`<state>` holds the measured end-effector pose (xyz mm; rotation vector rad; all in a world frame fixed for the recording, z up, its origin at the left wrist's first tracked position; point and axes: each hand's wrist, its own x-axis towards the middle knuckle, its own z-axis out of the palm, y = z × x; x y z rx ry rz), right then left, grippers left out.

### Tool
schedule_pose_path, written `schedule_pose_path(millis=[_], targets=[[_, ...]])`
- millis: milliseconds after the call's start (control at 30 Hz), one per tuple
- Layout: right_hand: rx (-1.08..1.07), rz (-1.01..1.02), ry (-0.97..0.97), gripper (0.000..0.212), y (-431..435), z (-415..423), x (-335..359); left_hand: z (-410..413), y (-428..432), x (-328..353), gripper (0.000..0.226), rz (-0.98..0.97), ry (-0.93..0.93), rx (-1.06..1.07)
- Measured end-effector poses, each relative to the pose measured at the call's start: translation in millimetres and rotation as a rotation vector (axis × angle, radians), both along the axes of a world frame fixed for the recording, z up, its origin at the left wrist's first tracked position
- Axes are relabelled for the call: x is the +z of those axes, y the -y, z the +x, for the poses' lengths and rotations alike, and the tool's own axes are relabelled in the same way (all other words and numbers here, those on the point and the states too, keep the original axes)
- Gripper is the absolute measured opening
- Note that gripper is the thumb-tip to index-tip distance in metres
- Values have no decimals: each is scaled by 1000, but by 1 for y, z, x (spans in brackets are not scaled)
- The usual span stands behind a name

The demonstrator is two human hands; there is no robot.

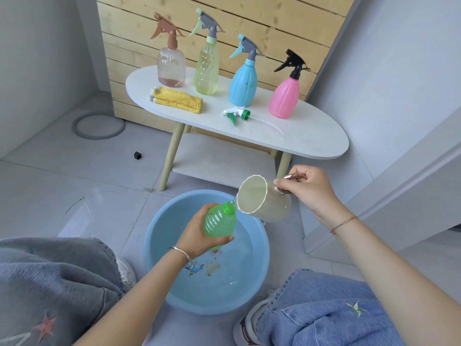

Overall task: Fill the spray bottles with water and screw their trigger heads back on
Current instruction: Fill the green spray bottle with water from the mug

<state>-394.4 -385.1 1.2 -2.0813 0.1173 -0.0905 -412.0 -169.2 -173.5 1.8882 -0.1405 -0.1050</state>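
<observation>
Bottle: green spray bottle (220,222), translucent and ribbed, with no head on; its open threaded neck tilts up to the right, held over the blue basin (159,258), just under the lip of the beige cup (270,207).
Pour: the beige cup, faceted with a rose-gold handle, is tipped left; a thin run of water shows between its lip and the bottle's neck.
Loose head: a green-and-white trigger head (237,113) with a long dip tube lies flat on the white table (306,143), in front of the gap between two standing bottles.
Row: four bottles stand upright with heads on: clear bottle (172,66) with a brown head, yellow-green bottle (206,68), blue bottle (243,83), pink bottle (284,96) with a black head.
Table: oval top, pale wooden legs, a lower shelf; a folded yellow cloth (177,99) lies in front of the clear bottle.
Basin: on the floor (74,176) between the person's knees, holding water, with a coloured print on its bottom.
Room: grey tiles, grey walls, a pale wooden slat panel (274,23) behind the table; a grey ring (98,126) and a small black cube (137,155) lie on the floor to the left.
Left fingers: the left hand (197,233) wraps the bottle's body, fingers curled round its far side, thumb across the lower front.
Right fingers: the right hand (311,188) is curled tight round the cup's handle.
</observation>
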Motion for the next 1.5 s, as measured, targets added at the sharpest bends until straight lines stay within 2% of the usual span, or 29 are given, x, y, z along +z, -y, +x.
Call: schedule_pose_path(millis=[333,667,1500], targets=[[31,-136,50,30,-2,2,4,-1,2,-6,70,-5,-7,-10],[58,-182,87,32,-4,6,1,-3,4,-10,71,-13,-34,-15],[154,-440,295,39,-25,1,0,-8,6,-11,71,-15,-82,-18]])
